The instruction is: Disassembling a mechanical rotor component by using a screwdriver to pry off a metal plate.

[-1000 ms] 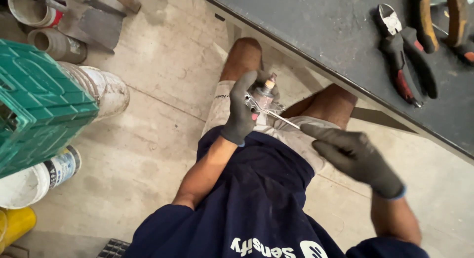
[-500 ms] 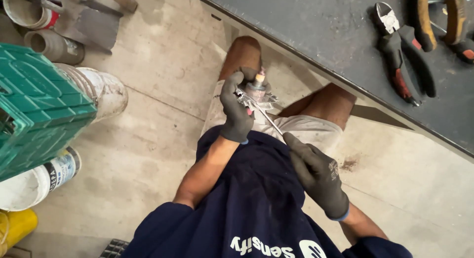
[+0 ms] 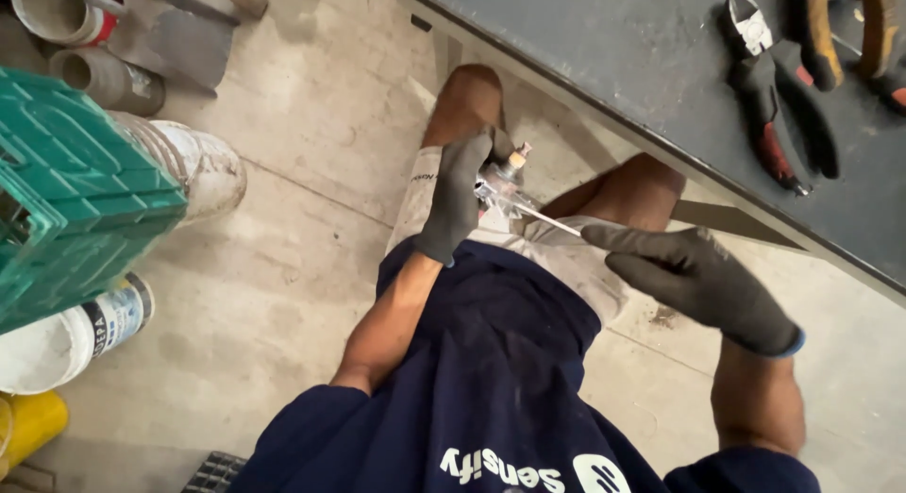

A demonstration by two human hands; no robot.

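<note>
I see the left hand [image 3: 460,196] in a dark glove, with its grip closed tight around a small shiny metal part [image 3: 500,182] that has a little tan tip. The part sits above the lap, close to the knees. A thin metal rod [image 3: 547,219] sticks out of the part toward the right hand [image 3: 694,276]. The right hand wears a dark glove too. Its fingers [image 3: 623,240] pinch the far end of the rod, so that grip is closed on the rod. Beyond the part is the dark worktop [image 3: 613,59]. Red and black pliers [image 3: 774,97] lie on it, well apart from the part. On the floor, to the other side of the part, stand a green crate [image 3: 66,191] and a white bucket [image 3: 203,167].
</note>
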